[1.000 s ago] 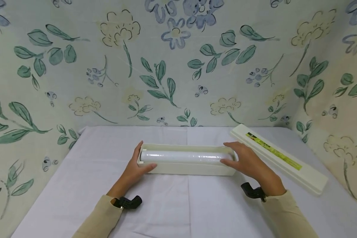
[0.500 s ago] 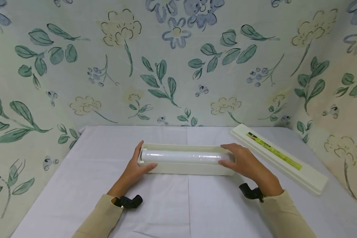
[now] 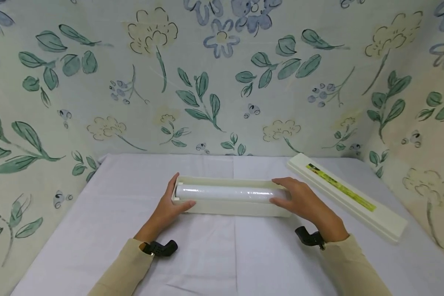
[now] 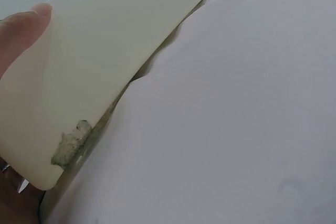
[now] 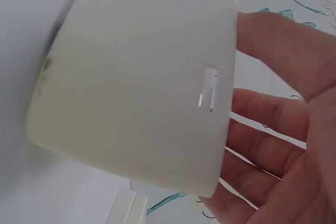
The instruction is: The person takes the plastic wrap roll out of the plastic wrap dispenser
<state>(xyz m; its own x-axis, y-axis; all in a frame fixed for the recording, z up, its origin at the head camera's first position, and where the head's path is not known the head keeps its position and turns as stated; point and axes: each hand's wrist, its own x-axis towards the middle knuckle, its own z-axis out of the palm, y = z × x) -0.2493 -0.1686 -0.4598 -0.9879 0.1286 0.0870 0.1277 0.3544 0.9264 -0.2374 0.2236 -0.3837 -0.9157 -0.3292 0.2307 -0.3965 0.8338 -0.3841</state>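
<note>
A long cream plastic box (image 3: 229, 208) with one rounded edge of its wall toward me rests on the white-covered table. Inside it lies a roll of cling film (image 3: 225, 192), shiny and whitish. At the box's left end my left hand (image 3: 166, 211) grips it, thumb over the front wall and fingers round the end; the left wrist view shows that thumb (image 4: 23, 30) on the wall. My right hand (image 3: 301, 201) straddles the roll's right end, thumb in front and forefinger at the back rim. In the right wrist view its fingertips disappear behind the wall's edge.
A matching cream lid (image 3: 349, 197) with a yellow-green label lies slantwise at the right. The white cloth (image 3: 207, 255) has creases near the front. Behind the table hangs a floral sheet (image 3: 222, 102). Each wrist wears a black camera mount (image 3: 163, 248).
My right hand has slid slightly left, farther over the roll's right end. My left hand, the box and the lid keep their places.
</note>
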